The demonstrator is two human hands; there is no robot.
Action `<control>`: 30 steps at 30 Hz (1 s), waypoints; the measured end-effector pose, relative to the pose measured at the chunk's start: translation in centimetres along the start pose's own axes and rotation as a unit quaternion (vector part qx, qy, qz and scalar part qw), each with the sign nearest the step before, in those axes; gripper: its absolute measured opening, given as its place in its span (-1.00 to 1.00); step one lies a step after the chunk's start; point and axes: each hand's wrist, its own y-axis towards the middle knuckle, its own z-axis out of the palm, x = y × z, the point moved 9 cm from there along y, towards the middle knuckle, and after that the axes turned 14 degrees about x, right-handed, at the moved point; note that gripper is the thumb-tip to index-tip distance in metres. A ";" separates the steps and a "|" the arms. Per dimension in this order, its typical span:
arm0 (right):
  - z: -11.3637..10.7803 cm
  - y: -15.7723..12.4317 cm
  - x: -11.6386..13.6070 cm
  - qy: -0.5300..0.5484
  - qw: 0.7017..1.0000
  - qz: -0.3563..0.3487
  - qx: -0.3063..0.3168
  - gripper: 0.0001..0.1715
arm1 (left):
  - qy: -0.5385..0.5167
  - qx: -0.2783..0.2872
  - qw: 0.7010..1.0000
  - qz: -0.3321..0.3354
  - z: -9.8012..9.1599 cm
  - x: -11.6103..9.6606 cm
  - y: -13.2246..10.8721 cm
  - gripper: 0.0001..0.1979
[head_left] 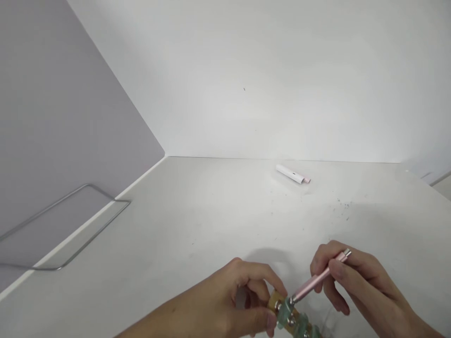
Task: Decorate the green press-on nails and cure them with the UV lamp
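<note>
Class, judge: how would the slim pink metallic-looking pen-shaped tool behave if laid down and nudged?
The pink tool would probably roll, looking mostly rounded along its length. It seems stiff: it shows no bend in the bare right hand. Its shiny surface may feel slippery.

1. Pen-shaped tool (312, 287): pink barrel with a metallic sheen; silver at both ends.
2. Strip (274, 299): yellow-brown base, pale blue-green pieces (283, 312) along it, bright silver metal parts among them.
3. Case (289, 173): plain white, one small dark mark on its face; end piece (307, 180) pale pink.
4. Bench (197, 211): off-white, scattered with dark flecks (347, 205).
5. Wire frame (60, 268): plain silver-grey.
6. Left wall (70, 117): uniform mauve-grey; white edging (141, 176) along its foot.
7. Back wall (282, 70): white, shading to light grey; one dark speck (244, 89).
</note>
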 end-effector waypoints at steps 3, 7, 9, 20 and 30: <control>-0.1 0.0 0.1 0.014 1.000 0.007 -0.024 -0.59 | 0.002 0.000 1.000 -0.008 -0.1 0.1 0.0 -0.79; 0.2 0.0 0.5 0.017 1.000 0.005 -0.025 -0.58 | 0.008 -0.004 1.000 -0.010 -0.3 0.1 0.0 -0.78; 0.3 0.1 0.5 0.009 1.000 0.011 -0.019 -0.58 | 0.011 -0.003 1.000 -0.008 -0.3 0.1 0.0 -0.77; 0.3 0.0 0.7 0.011 0.999 0.025 -0.040 -0.50 | 0.013 -0.007 1.000 -0.010 -0.2 0.1 0.0 -0.77; 0.9 0.0 0.6 0.031 0.998 0.044 -0.014 -0.48 | 0.015 -0.002 1.000 -0.004 -0.3 0.3 0.1 -0.78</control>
